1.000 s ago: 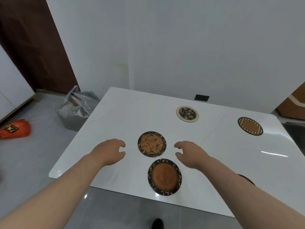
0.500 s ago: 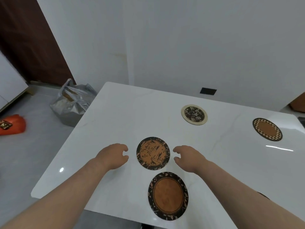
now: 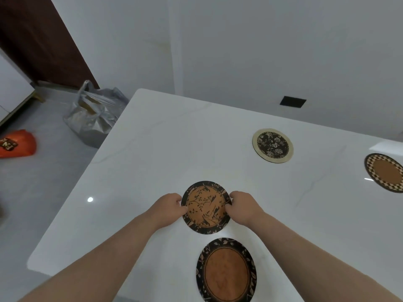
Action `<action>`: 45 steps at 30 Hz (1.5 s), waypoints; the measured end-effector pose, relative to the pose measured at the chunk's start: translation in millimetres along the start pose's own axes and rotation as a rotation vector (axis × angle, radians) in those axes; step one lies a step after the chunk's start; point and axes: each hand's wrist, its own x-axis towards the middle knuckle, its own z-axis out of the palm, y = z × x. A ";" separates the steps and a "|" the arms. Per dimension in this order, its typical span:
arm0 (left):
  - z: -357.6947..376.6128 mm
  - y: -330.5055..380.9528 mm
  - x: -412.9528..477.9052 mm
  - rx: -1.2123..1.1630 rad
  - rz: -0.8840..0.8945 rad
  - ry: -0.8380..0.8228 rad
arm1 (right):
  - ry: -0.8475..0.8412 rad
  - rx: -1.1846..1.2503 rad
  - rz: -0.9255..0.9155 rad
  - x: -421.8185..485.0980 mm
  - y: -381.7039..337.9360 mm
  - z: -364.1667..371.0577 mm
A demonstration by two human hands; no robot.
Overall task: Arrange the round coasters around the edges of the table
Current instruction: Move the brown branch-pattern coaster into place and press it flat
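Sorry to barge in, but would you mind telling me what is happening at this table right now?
A person is gripping the branch-patterned coaster at the middle of the white table, left hand on its left rim, right hand on its right. The leaf-bordered coaster lies by the near edge, the floral coaster further back, and the checkered coaster at the right.

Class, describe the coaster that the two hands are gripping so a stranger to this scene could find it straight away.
Start at the white table and follow both forearms to where the left hand and right hand meet. Between them is the branch-pattern coaster, pinched at both sides. Unlike its neighbours, its orange centre carries dark leafy twigs.
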 end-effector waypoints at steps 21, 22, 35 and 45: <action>-8.1 7.2 33.1 -0.744 -0.176 0.138 | 0.003 0.716 0.227 30.9 3.0 4.2; -9.7 7.4 34.5 -0.753 -0.169 0.136 | 0.013 0.707 0.217 30.8 0.0 4.9; -63.4 3.2 65.2 -0.810 -0.102 0.041 | 0.194 0.706 0.215 47.3 -23.5 -6.2; -130.6 -0.2 113.8 -0.754 -0.050 0.165 | 0.285 0.840 0.231 97.3 -84.8 -27.3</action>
